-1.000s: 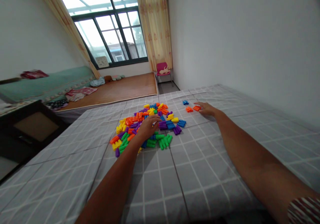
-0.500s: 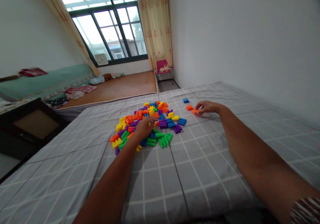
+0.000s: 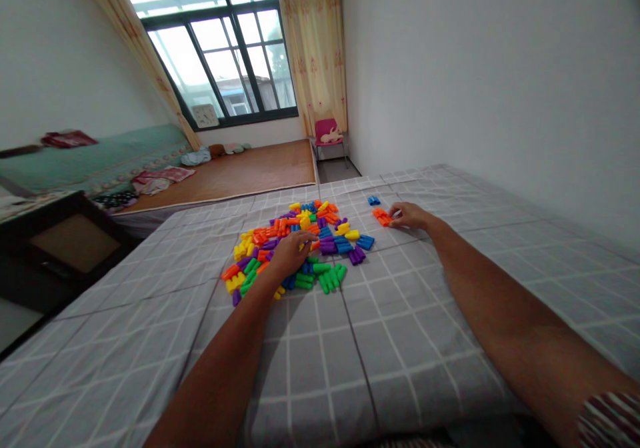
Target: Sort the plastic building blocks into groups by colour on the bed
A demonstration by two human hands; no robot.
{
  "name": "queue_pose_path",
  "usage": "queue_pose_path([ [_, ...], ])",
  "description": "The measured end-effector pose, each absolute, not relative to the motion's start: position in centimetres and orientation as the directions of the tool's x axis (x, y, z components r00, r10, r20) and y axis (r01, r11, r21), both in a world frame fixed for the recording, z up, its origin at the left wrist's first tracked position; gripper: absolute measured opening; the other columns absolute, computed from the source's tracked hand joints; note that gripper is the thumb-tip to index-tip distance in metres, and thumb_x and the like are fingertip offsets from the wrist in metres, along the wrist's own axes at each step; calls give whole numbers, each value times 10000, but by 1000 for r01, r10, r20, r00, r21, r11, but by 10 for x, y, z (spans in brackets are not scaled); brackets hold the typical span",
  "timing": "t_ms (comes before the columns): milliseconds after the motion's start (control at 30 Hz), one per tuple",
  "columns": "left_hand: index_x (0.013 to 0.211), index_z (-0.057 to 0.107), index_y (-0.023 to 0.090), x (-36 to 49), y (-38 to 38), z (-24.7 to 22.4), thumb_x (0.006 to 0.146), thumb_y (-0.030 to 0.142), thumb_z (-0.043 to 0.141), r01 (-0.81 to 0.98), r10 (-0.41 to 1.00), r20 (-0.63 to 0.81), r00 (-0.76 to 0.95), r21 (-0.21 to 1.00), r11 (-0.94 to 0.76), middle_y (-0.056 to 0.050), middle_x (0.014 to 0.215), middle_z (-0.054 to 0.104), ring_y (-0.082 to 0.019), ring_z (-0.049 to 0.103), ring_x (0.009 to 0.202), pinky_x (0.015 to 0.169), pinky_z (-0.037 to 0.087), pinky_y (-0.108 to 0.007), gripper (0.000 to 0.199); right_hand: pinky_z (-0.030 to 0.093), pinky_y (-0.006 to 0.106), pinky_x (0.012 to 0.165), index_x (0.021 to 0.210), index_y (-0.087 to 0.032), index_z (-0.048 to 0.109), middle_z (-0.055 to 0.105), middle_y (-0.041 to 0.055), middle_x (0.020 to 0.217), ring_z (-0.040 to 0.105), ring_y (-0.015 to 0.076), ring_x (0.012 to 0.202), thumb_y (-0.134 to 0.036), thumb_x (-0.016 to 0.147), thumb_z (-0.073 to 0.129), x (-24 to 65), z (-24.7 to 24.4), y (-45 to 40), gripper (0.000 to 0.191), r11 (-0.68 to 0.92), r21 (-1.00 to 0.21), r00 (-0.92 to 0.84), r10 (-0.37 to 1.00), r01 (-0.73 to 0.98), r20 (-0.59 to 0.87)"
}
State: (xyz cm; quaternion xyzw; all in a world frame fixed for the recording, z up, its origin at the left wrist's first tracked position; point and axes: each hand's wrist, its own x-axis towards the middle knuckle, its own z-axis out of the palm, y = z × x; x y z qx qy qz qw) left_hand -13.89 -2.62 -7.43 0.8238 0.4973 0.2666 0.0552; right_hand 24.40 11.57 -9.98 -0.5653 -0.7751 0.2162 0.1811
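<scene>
A loose heap of plastic toy blocks [image 3: 270, 231] in orange, yellow, green, blue and purple lies on the grey checked cloth. Over the heap's middle is my left hand [image 3: 293, 253], its fingers curled in a pinch, with an orange block [image 3: 315, 245] at the fingertips. To the right, apart from the heap, my right hand [image 3: 410, 216] pinches the near end of an orange toy block [image 3: 384, 219]. That block lies against another orange one on the cloth. A blue block [image 3: 373, 201] sits just beyond them.
The checked cloth [image 3: 400, 341] covers a wide bed-like surface, bounded by a white wall [image 3: 490, 81] on the right. A dark cabinet [image 3: 65, 255] stands at the left. Farther back are a brown mat-covered bed [image 3: 255, 168] and a pink chair [image 3: 327, 130].
My right hand has moved slightly left, bringing its orange block up against the other orange one. My left hand stays over the heap. The view has shifted a little.
</scene>
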Motion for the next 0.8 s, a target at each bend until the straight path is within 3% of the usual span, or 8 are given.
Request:
queue_pose_path([
  [200, 1041, 696, 208, -146, -24, -77, 864, 168, 473, 804, 847, 409, 339, 342, -486, -39, 1114, 705, -187, 628, 1073, 981, 486, -352, 287, 496, 289, 718, 877, -191, 671, 702, 61, 989, 659, 204, 845, -273, 626, 776, 243, -96, 113, 284, 289, -533, -326, 945, 795, 26],
  [300, 1041, 697, 217, -159, -22, -70, 853, 166, 488, 830, 861, 436, 262, 354, -432, -31, 1117, 704, -183, 628, 1075, 981, 484, -335, 286, 485, 282, 682, 858, -192, 679, 708, 62, 948, 647, 202, 811, -411, 654, 757, 242, -92, 110, 310, 295, -513, -340, 940, 806, 5],
  [400, 1057, 703, 224, -185, -19, -63, 857, 188, 491, 876, 881, 467, 76, 390, -283, -25, 1110, 711, -184, 637, 1056, 972, 486, -323, 294, 451, 284, 603, 849, -171, 676, 700, 63, 799, 625, 189, 690, -568, 768, 599, 242, -90, 110, 412, 224, -471, -265, 964, 853, -21],
  [567, 1078, 713, 206, -237, -19, -66, 844, 164, 469, 899, 902, 369, -226, 436, 47, -40, 1083, 723, -187, 647, 1031, 945, 491, -301, 341, 416, 298, 587, 858, -157, 661, 706, 98, 840, 612, 194, 660, -510, 841, 478, 233, -82, 111, 397, 263, -406, -174, 954, 875, 244],
  [667, 1116, 699, 219, -248, -21, -75, 851, 215, 501, 905, 911, 312, -270, 406, 129, -54, 1147, 699, -204, 615, 1095, 974, 474, -326, 331, 433, 295, 604, 887, -174, 656, 711, 88, 849, 620, 193, 676, -477, 846, 476, 203, -70, 98, 356, 425, -417, -303, 895, 803, 328],
  [800, 1163, 669, 252, -245, -23, -86, 854, 355, 556, 917, 894, 319, -315, 346, 200, -84, 1280, 619, -266, 544, 1193, 992, 452, -447, 344, 467, 278, 662, 956, -208, 668, 717, 47, 897, 645, 175, 714, -384, 849, 531, 124, -55, 69, 247, 668, -413, -625, 738, 619, 255],
])
